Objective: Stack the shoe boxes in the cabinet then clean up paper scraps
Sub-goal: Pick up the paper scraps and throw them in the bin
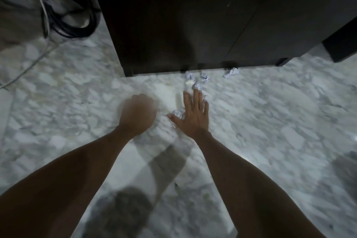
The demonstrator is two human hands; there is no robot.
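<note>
Head view: crumpled paper scraps [201, 80] lie scattered mid-frame along the dark cabinet [193, 25] base. Right hand [193, 114], fingers straight, reaches them; left hand [138, 113] blurred, curled into a fist. Black cable coil [71, 11] upper left.
</note>
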